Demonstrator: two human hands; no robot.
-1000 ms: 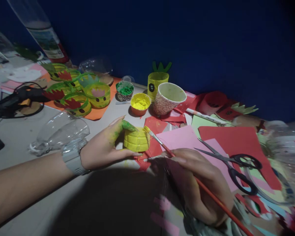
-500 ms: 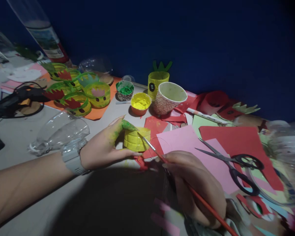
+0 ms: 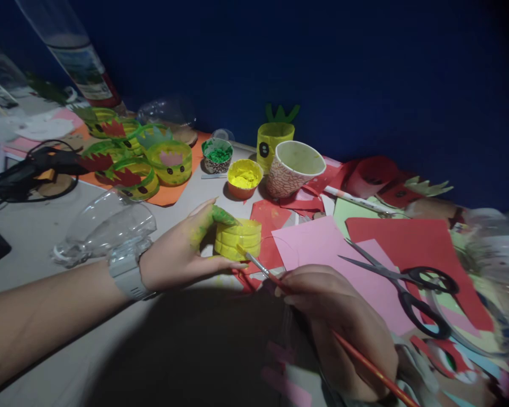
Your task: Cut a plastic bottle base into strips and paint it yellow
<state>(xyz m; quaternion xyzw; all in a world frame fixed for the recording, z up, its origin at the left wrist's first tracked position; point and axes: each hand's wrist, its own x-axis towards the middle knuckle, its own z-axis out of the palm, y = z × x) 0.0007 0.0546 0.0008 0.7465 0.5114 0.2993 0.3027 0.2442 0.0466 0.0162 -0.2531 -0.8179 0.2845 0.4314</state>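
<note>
A short ridged piece of plastic bottle (image 3: 242, 240), coated in yellow paint, is gripped at its left side by my left hand (image 3: 186, 246). Green paint smears the fingers of that hand. My right hand (image 3: 343, 322) pinches a red-handled paintbrush (image 3: 365, 366), its bristles touching the front of the yellow piece. Behind these are a small cup of yellow paint (image 3: 245, 178) and a patterned cup of green paint (image 3: 217, 155).
Several painted bottle rings (image 3: 168, 164) stand on orange paper at the left, behind a clear bottle top (image 3: 110, 229). A tilted paper cup (image 3: 294, 169) is at the back. Black scissors (image 3: 401, 280) lie on pink paper (image 3: 318, 240) and red paper (image 3: 419, 243).
The brush tip has moved down from the upper rim of the yellow piece to its front wall. My left hand keeps its hold; the view has shifted slightly.
</note>
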